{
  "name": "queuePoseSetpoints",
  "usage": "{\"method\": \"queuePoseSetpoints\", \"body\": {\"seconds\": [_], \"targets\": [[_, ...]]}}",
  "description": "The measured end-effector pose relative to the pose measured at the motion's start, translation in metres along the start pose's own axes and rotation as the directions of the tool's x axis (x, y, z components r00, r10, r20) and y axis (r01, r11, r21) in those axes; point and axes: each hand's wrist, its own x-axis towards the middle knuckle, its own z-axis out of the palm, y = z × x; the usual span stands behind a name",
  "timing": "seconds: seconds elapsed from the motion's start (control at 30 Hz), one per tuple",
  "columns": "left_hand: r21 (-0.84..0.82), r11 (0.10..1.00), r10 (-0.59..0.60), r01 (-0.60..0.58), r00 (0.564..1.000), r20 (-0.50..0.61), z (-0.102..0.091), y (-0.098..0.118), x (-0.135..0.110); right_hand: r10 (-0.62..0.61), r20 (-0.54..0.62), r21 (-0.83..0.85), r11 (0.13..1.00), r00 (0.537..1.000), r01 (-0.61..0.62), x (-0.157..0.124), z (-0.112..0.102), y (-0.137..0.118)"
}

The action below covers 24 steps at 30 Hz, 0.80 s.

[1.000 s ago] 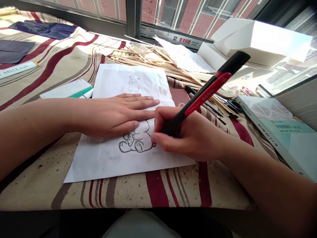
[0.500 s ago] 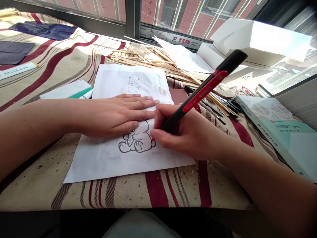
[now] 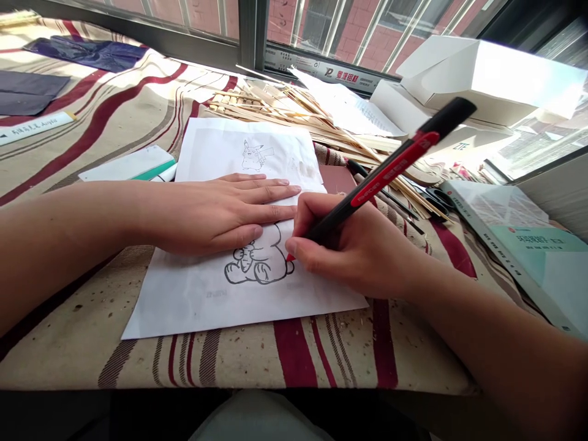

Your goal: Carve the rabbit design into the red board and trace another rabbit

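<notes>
My right hand [image 3: 340,239] is closed around a black marker pen [image 3: 390,168] with a red label. Its red tip meets the paper at the right edge of a black line drawing [image 3: 260,263] of a round seated figure. Flat across the white sheet of paper [image 3: 184,306] lies my left hand [image 3: 220,211], fingers stretched out, covering the upper part of that drawing. Above my left fingers a smaller, thin-lined drawing [image 3: 252,156] of a long-eared character shows on the same sheet.
A striped cloth [image 3: 138,104] covers the table. Thin wooden sticks [image 3: 285,104], a white box [image 3: 478,79] and black-handled scissors [image 3: 438,199] lie toward the window. Books [image 3: 533,245] sit on the right. A white and green object [image 3: 133,165] rests beside my left forearm.
The whole view has shifted slightly, so everything appears a little farther right. The pen stands at a slightly different tilt, its tip still by the drawing's right edge. My left hand stays flat.
</notes>
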Motion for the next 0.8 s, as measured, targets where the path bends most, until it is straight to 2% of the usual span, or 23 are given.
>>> {"method": "queuePoseSetpoints", "body": {"seconds": [0.23,0.63,0.8], "targets": [[0.006,1.000,-0.003,0.003,1.000,0.014,-0.0006,0.0001,-0.0004,-0.029,0.056,0.024,0.999,0.998,0.027,-0.0002,-0.0025,0.0016],[0.009,1.000,0.000,-0.001,1.000,0.022,-0.0013,0.0011,0.0011,0.046,0.015,0.007,0.999,0.999,-0.046,0.0007,0.0006,0.0007],[0.011,1.000,-0.005,0.004,1.000,0.017,-0.0014,0.0008,0.0009,-0.005,0.021,0.001,1.000,1.000,0.005,0.0003,-0.0020,0.0033]]}}
